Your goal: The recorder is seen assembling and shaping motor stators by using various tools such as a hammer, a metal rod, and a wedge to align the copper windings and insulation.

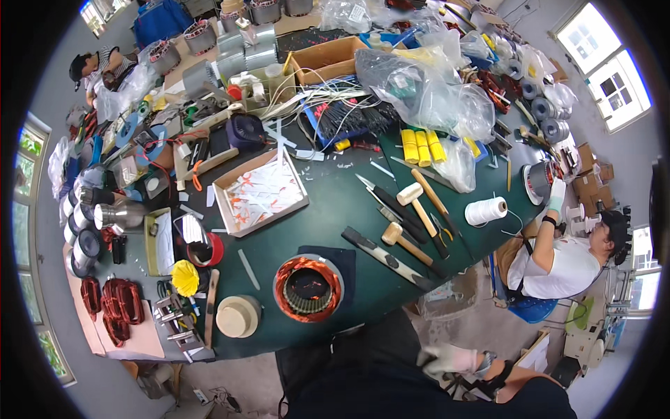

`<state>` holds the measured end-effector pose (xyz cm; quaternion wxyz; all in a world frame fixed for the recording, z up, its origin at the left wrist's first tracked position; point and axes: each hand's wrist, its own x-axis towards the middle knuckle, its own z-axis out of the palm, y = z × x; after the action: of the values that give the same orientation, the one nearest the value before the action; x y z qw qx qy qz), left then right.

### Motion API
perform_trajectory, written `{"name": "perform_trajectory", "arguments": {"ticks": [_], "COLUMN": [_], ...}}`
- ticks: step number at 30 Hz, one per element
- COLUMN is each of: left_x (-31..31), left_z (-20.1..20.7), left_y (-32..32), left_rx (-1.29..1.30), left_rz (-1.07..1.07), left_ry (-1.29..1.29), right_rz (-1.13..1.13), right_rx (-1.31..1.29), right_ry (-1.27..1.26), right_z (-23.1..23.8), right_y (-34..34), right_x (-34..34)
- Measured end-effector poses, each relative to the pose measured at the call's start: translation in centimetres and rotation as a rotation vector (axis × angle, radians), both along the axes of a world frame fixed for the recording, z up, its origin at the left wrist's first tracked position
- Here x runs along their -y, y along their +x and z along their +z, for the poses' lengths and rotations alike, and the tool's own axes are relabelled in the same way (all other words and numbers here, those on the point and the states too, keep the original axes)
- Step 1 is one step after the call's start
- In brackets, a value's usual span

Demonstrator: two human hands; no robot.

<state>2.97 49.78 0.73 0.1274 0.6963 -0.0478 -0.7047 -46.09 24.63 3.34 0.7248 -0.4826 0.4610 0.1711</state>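
Note:
My right hand (452,359), in a pale glove with a dark band on the wrist, hangs beside my body below the table's front edge. It is smeared by motion, so its fingers do not show clearly. My left hand is out of sight. On the green table (321,209) right before me stands a motor stator (308,307) with orange-red copper windings, partly on a dark cloth (347,279). A cream round block (237,317) sits to its left. To its right lie a long dark bar (387,258), mallets (408,241) and pliers (440,228).
A box of white strips (259,192) stands left of centre. Red-brown wire coils (122,307) lie far left. White string (486,211), yellow rolls (422,147) and plastic bags (426,87) are on the right and back. A gloved co-worker (558,251) sits at the right, handling another stator (537,181).

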Motion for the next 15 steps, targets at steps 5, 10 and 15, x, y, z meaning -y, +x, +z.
{"name": "perform_trajectory", "arguments": {"ticks": [5,10,15], "left_x": [0.1,-5.4,-0.7], "left_z": [-0.2,-13.8,-20.5], "left_y": [2.9,4.6,3.0], "left_rx": [-0.172,0.060,0.124], "left_rz": [0.046,-0.277,-0.466], "left_ry": [0.114,0.014,-0.055], "right_rz": [0.224,0.262,0.311], "right_rx": [0.036,0.257,0.096], "right_ry": [-0.521,-0.342,-0.124], "right_z": [-5.0,-13.6,-20.0], "right_y": [5.6,4.1,4.6], "right_x": [-2.1,-3.7,-6.4]}}
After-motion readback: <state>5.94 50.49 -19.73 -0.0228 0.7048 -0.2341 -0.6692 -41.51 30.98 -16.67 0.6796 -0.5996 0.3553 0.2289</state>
